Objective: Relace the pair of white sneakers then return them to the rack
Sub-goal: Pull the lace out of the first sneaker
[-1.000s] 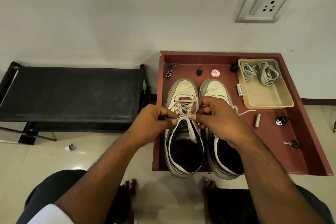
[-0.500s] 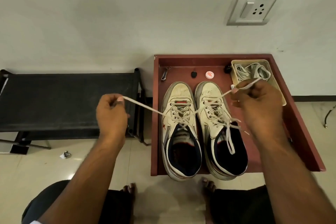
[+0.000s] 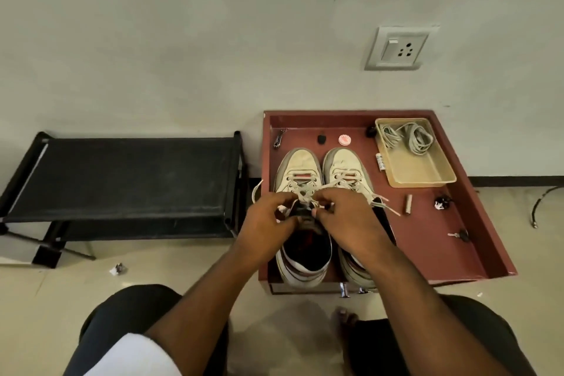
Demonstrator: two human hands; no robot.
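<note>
Two white sneakers stand side by side, toes toward the wall, on the red-brown tray. Over the tongue of the left sneaker my left hand and my right hand meet, each pinching a part of its white lace. One loose lace end curls off past the tray's left edge. The right sneaker is laced, its lace ends trailing to the right; my right hand hides its rear half. The black shoe rack stands to the left against the wall.
A beige basket with coiled white laces sits at the tray's back right. Small items lie scattered on the tray: a round red-white disc, a small tube, keys. A wall socket is above. My knees are below.
Half a second ago my hands were spread wide apart, pulling the lace ends taut. Now both have come back together over the left sneaker's tongue, and the lace is slack.
</note>
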